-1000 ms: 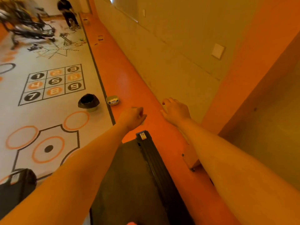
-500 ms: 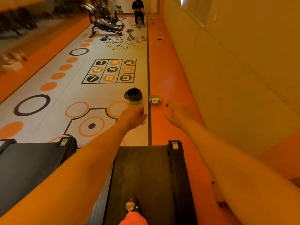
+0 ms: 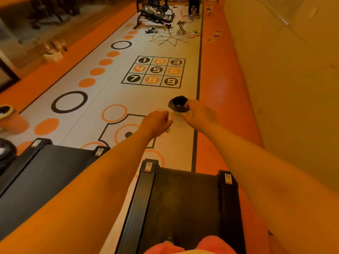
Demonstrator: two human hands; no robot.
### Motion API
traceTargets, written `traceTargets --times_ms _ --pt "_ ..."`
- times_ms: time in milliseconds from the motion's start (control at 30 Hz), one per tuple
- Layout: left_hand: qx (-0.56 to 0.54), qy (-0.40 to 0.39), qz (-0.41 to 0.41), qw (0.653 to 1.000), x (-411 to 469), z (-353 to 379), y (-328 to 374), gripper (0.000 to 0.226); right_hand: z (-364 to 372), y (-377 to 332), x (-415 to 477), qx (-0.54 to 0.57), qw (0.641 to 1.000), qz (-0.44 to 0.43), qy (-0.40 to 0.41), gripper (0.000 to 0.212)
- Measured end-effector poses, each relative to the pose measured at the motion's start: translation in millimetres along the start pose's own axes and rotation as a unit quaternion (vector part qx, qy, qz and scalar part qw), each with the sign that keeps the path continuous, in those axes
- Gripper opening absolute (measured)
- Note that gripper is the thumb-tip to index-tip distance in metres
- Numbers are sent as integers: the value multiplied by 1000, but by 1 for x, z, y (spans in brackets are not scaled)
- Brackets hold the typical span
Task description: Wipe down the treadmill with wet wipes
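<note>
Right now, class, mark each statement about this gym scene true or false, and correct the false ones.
1. The left hand grips a white wipe. True.
2. The bin stands on the treadmill belt. False: it stands on the floor, beyond the treadmill's end.
3. The floor grid shows the numbers 1 to 9. True.
4. Only one treadmill is in view. False: a second treadmill lies to the left.
5. The right hand rests on the treadmill. False: it reaches forward in the air, toward the bin.
</note>
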State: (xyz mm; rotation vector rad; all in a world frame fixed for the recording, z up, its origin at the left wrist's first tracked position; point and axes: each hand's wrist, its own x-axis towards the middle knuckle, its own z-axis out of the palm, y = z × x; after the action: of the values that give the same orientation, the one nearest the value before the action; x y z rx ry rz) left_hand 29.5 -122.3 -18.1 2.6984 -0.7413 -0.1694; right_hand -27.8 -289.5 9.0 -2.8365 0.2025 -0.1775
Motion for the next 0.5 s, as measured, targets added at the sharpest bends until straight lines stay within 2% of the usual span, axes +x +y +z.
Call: traceTargets --times_ms 300,500 --pt "40 -41 -14 998 66 23 -40 29 48 37 75 -56 997 -21 -42 49" --pt "55 -25 -20 998 162 31 -39 29 59 72 162 -38 997 -44 -43 51"
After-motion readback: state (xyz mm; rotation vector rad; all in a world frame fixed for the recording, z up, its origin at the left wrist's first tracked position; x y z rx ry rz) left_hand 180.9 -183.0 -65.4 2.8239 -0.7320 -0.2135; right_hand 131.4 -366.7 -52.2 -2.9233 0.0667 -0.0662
